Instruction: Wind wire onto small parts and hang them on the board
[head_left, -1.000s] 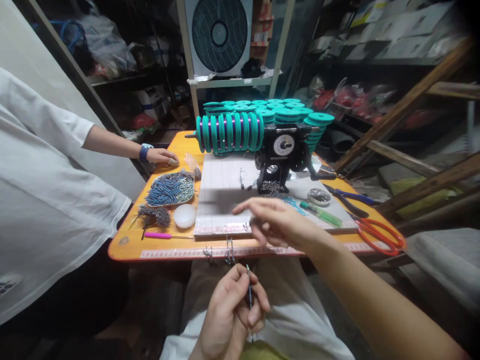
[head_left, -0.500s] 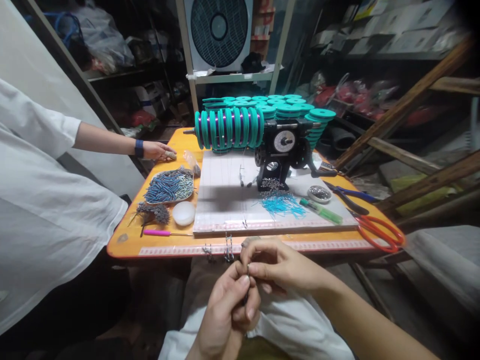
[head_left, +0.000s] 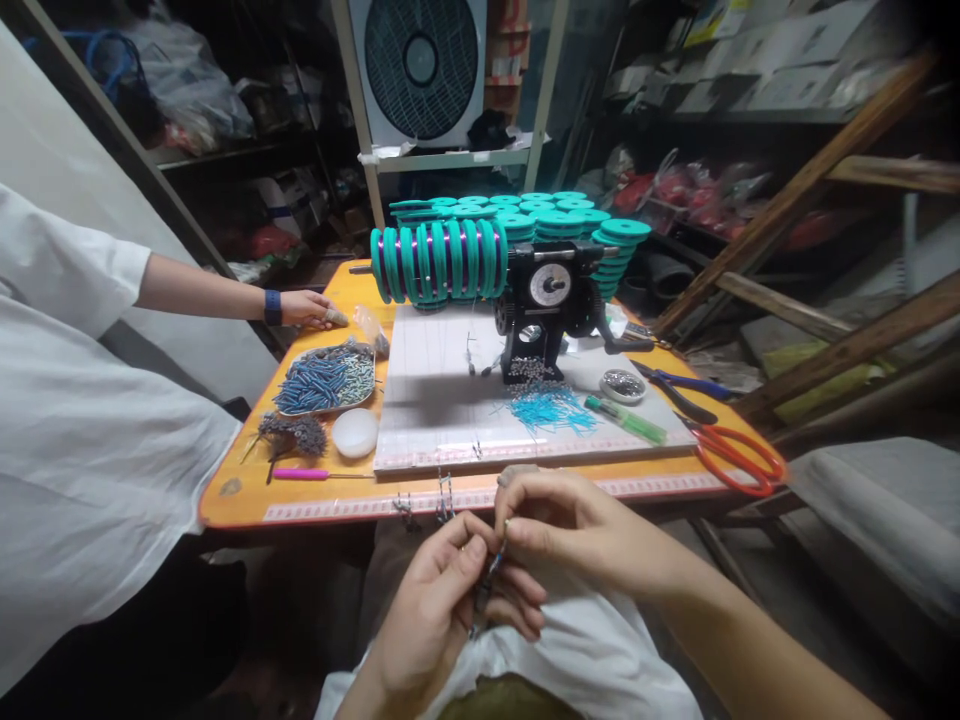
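On the orange-yellow bench (head_left: 346, 283), slim metallic-blue sticks (head_left: 307, 382) lie heaped at left, with a round, translucent white dish (head_left: 355, 433) just nearer. Below the bench's near edge, the left hand (head_left: 431, 590) curls its fingers behind a slender dark-blue rod (head_left: 495, 565); whether they grip it, I cannot tell. The right hand (head_left: 577, 522) pinches the rod's upper end between thumb and forefinger. Beyond it lie loose bright-blue strands (head_left: 551, 408); orange-handled scissors (head_left: 739, 436) lie at right.

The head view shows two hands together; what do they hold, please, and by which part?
A thin piece: the right hand pinches its upper end; the left hand holds it lower, partly hidden.
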